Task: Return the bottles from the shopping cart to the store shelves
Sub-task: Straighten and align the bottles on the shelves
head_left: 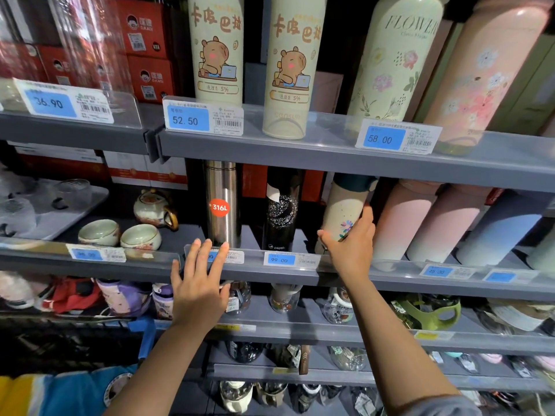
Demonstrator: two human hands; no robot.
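Right of frame centre, the right hand cups the cream floral bottle, likely rigid, smooth and top-heavy, best gripped mid-body, while the left hand hovers spread.

Middle shelf, left to right: teapot behind two bowls, steel flask, pepsi bottle, flowered bottle, then three leaning bottles; taller bottles on shelf above.
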